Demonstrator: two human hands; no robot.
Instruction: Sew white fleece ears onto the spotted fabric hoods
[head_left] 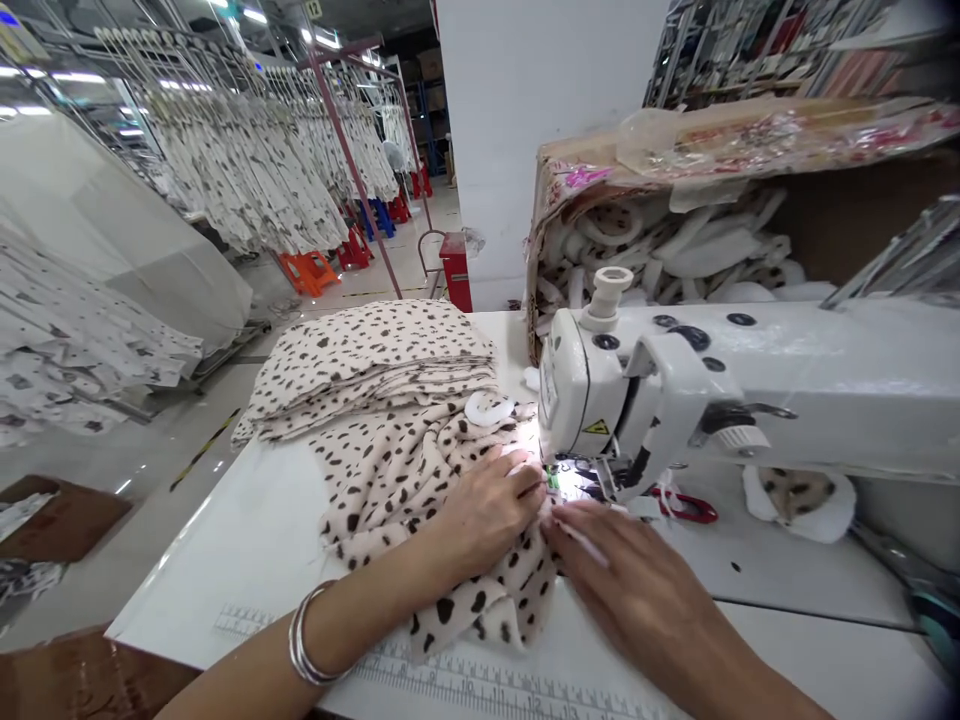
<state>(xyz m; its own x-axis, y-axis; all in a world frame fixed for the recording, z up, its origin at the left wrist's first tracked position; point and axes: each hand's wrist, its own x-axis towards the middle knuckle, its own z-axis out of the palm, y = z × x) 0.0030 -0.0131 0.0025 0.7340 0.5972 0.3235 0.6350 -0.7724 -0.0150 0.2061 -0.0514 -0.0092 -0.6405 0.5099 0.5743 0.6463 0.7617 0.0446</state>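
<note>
A cream fabric piece with dark spots [405,480] lies on the white sewing table [247,540], bunched toward the needle of a white sewing machine [675,380]. My left hand [487,510] rests flat on the fabric, its fingers pressing the cloth just left of the lit needle area. My right hand [622,570] lies flat on the table in front of the needle, fingers stretched out and touching the fabric's edge. A silver bangle sits on my left wrist.
A stack of matching spotted pieces [367,360] lies behind the fabric. A cardboard box [720,200] of white and spotted parts stands behind the machine. Red-handled scissors [686,505] lie under the machine arm. Racks of hanging garments [262,150] fill the aisle on the left.
</note>
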